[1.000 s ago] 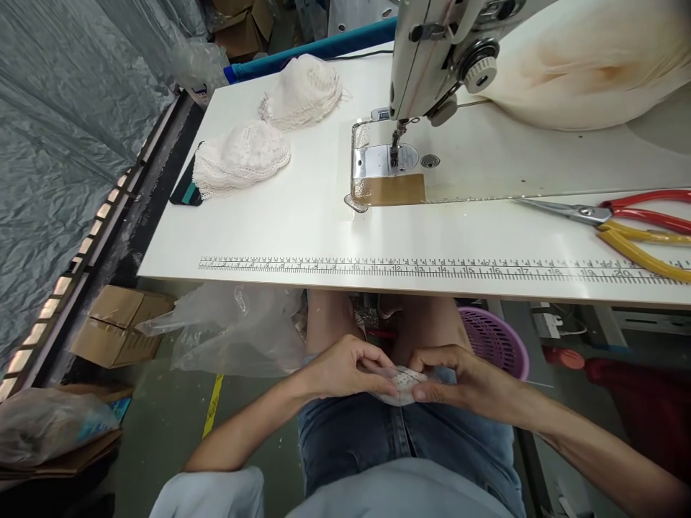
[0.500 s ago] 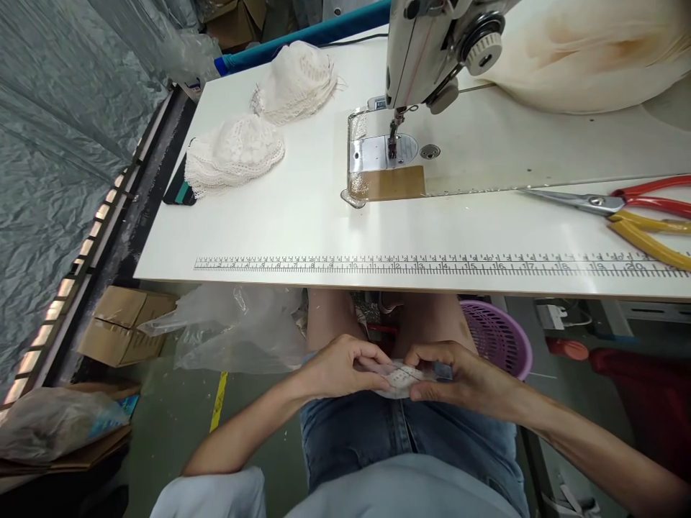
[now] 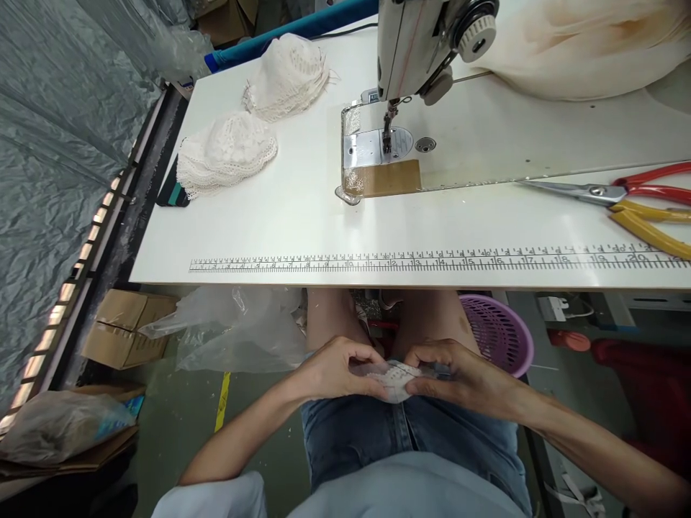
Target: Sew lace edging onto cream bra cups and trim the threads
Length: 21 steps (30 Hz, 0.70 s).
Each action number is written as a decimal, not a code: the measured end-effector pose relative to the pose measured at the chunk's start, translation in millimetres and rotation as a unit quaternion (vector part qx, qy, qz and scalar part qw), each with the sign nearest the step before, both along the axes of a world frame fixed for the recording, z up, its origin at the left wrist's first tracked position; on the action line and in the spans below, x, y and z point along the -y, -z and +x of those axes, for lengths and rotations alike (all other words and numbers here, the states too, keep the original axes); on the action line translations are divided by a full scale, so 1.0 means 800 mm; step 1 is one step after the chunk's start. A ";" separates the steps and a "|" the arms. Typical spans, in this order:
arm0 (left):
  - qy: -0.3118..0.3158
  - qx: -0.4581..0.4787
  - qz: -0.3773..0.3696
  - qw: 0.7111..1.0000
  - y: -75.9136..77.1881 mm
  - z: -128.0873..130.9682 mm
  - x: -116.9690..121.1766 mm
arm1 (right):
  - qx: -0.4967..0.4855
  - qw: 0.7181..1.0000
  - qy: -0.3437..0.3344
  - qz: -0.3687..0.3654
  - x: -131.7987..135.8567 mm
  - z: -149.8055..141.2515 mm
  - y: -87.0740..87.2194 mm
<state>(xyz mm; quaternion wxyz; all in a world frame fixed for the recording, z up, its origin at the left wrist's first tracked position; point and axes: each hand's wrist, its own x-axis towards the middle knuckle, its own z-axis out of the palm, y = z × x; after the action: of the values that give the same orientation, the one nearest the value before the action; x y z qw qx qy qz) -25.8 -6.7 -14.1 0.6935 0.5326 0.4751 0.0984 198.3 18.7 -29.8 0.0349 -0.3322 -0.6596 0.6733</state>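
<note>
Over my lap, below the table's front edge, a small piece of white lace fabric (image 3: 395, 381) is stretched between my two hands. My left hand (image 3: 345, 368) pinches its left side between thumb and fingers. On the other side, my right hand (image 3: 445, 370) grips the fabric the same way, thumb underneath. Part of the lace is hidden behind the fingers. Two stacks of white lace pieces, one nearer (image 3: 227, 152) and one farther back (image 3: 287, 75), lie on the left of the table.
A sewing machine (image 3: 415, 50) stands on the white table (image 3: 270, 223), which has a printed ruler along its front. Scissors (image 3: 599, 191) with red and yellow handles lie at right. Cream fabric (image 3: 588, 50) is heaped behind. A purple basket (image 3: 499, 334) sits below.
My left thumb and fingers have parted a little around the lace, which is still held at both sides. The view has shifted slightly; the things on the table stay put.
</note>
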 end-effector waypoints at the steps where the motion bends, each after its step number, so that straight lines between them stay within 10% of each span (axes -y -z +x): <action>1: 0.005 0.001 0.001 1.000 0.001 0.000 0.000 | -0.001 1.000 -0.001 0.003 0.000 0.000 0.000; 21: -0.040 0.029 -0.050 0.998 0.010 -0.008 0.007 | -0.046 0.996 0.041 -0.058 -0.005 0.019 0.024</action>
<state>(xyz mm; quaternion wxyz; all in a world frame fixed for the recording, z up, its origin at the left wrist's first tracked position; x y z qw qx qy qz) -31.8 -12.5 -22.3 0.7283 0.4749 0.4801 0.1169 213.2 22.6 -48.8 0.0735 -0.3286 -0.6032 0.7230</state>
